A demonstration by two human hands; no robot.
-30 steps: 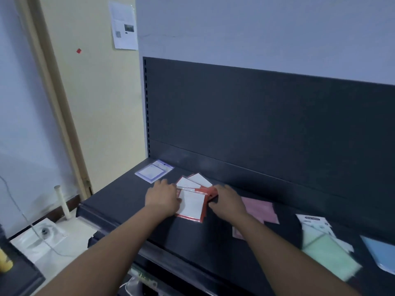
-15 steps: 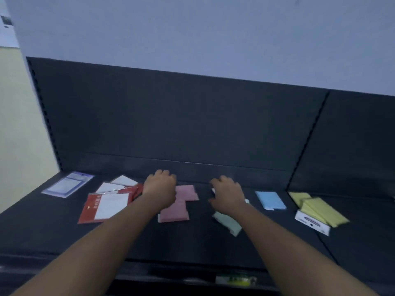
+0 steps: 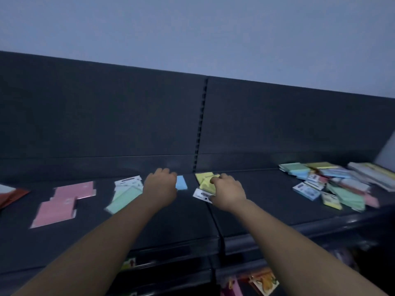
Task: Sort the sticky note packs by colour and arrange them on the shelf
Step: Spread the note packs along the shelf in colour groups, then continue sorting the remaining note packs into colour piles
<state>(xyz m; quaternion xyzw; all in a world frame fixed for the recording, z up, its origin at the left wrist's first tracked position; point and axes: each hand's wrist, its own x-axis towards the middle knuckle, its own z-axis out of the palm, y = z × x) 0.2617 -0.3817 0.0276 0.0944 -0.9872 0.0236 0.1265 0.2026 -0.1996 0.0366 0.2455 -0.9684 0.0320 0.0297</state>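
Observation:
Sticky note packs lie in colour groups along the dark shelf (image 3: 267, 201): red packs (image 3: 9, 195) at the far left, pink packs (image 3: 72, 190), green packs (image 3: 121, 200), one blue pack (image 3: 181, 182) and yellow packs (image 3: 204, 178). My left hand (image 3: 159, 186) hovers between the green packs and the blue pack, fingers loosely curled and holding nothing. Over the yellow packs is my right hand (image 3: 227, 193), its curled fingertips at their edge. I see nothing gripped in it. An unsorted pile of mixed packs (image 3: 333, 185) lies at the far right.
A dark back panel (image 3: 106, 124) with a slotted upright (image 3: 201, 124) rises behind the shelf. Bare shelf surface runs between the yellow packs and the mixed pile. Below the front edge, a lower shelf holds colourful goods (image 3: 263, 280).
My view and both hands have swept right along the shelf, from the red and white packs past the pink and green ones to the blue and yellow packs. The mixed pile has come into view.

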